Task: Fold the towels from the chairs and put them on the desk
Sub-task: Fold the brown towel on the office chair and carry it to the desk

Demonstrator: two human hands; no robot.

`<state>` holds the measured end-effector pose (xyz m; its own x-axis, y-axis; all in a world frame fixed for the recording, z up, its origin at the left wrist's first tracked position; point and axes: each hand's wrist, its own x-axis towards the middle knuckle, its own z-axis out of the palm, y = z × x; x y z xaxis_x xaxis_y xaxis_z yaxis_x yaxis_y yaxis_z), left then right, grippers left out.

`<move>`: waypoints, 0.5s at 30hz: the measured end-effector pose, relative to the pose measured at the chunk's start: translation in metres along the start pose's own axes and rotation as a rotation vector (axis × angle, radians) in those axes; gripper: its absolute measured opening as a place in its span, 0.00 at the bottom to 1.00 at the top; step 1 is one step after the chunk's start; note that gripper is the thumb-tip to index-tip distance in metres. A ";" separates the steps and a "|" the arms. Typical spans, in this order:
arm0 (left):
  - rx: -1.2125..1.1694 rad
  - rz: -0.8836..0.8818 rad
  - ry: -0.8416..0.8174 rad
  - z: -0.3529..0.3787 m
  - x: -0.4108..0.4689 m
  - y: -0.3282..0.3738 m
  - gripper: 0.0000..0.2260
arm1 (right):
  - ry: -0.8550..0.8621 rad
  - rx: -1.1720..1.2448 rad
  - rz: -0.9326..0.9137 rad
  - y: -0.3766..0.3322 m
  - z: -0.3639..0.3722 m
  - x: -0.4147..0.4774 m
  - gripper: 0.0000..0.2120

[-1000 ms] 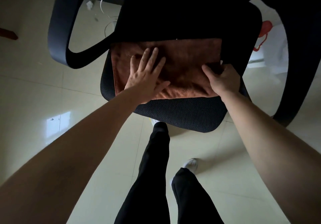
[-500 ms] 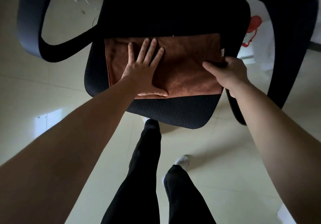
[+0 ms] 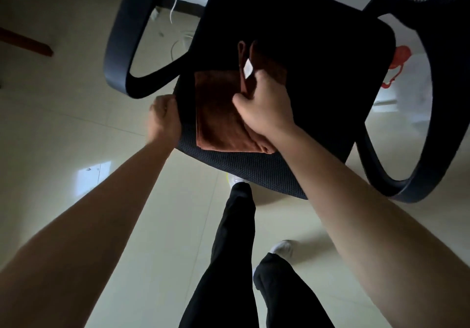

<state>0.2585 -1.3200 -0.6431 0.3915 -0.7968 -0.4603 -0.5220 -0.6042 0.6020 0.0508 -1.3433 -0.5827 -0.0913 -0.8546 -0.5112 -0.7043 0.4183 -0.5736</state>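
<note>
A rust-brown towel lies on the seat of a black mesh office chair, folded over on itself into a narrower shape. My right hand grips the folded-over right part of the towel; a white label sticks up just above my fingers. At the seat's left edge, beside the towel, my left hand is curled into a loose fist. It touches the seat edge, and I cannot tell whether it holds any cloth.
The chair's left armrest loop and right armrest loop flank the seat. Pale tiled floor surrounds it. My dark-trousered legs stand just in front. White cables lie behind the chair; a white bag with red print sits at the right.
My right hand has carried the towel's right end across to the left, halving its width. My left hand has lifted off the towel and moved to the seat's left edge.
</note>
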 end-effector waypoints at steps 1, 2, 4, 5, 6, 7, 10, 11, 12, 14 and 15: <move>-0.034 -0.049 0.007 -0.008 0.002 -0.006 0.08 | -0.035 -0.032 -0.007 -0.009 0.016 0.001 0.16; -0.065 -0.097 0.024 -0.017 0.005 -0.013 0.08 | -0.077 -0.061 -0.023 -0.017 0.034 0.002 0.15; -0.161 -0.187 0.038 -0.028 0.007 -0.021 0.06 | -0.193 -0.114 -0.066 -0.025 0.065 0.002 0.20; -0.205 -0.226 0.033 -0.032 0.007 -0.025 0.08 | -0.270 -0.131 -0.088 -0.025 0.078 0.002 0.28; -0.233 -0.246 0.023 -0.033 0.008 -0.028 0.08 | -0.343 -0.135 -0.104 -0.023 0.085 0.003 0.37; -0.241 -0.256 0.007 -0.033 0.007 -0.028 0.09 | -0.397 -0.117 -0.119 -0.021 0.087 0.002 0.43; -0.239 -0.279 -0.053 -0.030 0.005 -0.021 0.08 | -0.450 0.086 -0.081 -0.003 0.070 0.002 0.37; -0.228 -0.281 -0.074 -0.027 0.005 -0.019 0.06 | -0.404 0.173 -0.064 0.009 0.063 0.003 0.30; -0.203 -0.278 -0.095 -0.022 0.005 -0.017 0.06 | -0.319 0.227 -0.060 0.021 0.053 0.003 0.25; -0.095 -0.292 -0.112 -0.010 0.005 -0.013 0.11 | -0.134 0.264 -0.024 0.049 0.035 0.003 0.18; -0.044 -0.300 -0.096 -0.003 0.005 -0.012 0.15 | -0.060 0.277 0.021 0.061 0.027 0.003 0.17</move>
<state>0.2693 -1.3169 -0.6508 0.4482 -0.5805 -0.6798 -0.3600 -0.8133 0.4571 0.0265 -1.3121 -0.6373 -0.0559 -0.8287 -0.5569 -0.4829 0.5106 -0.7114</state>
